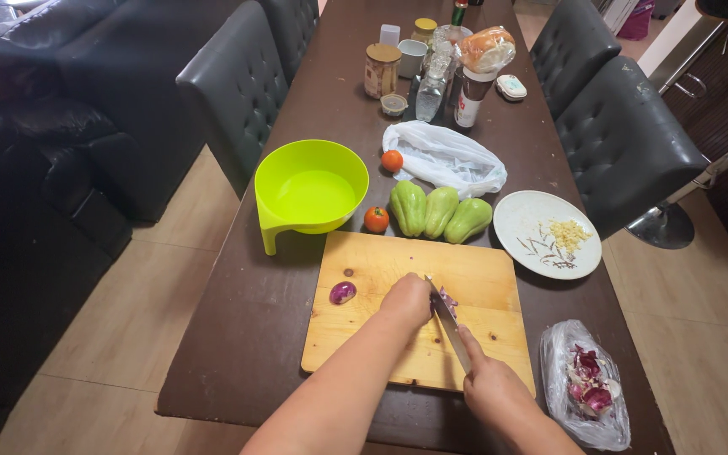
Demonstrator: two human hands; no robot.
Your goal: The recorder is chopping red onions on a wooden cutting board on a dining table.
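A wooden cutting board (pixel 381 270) lies on the dark table. My left hand (pixel 406 299) presses down on a small purple onion piece (pixel 447 299) near the board's middle. My right hand (pixel 490 388) grips the handle of a knife (pixel 446 316), whose blade rests against that onion piece right beside my left fingers. Another purple onion half (pixel 342 292) lies alone on the board's left part.
A lime green bowl (pixel 309 190), two small tomatoes (pixel 376 219), three green chayotes (pixel 440 211), a white plate (pixel 547 233) with chopped bits and a white plastic bag (pixel 448 156) lie beyond the board. A clear bag of onion peels (pixel 587 383) sits right. Jars and bottles (pixel 431 67) stand far back; chairs flank the table.
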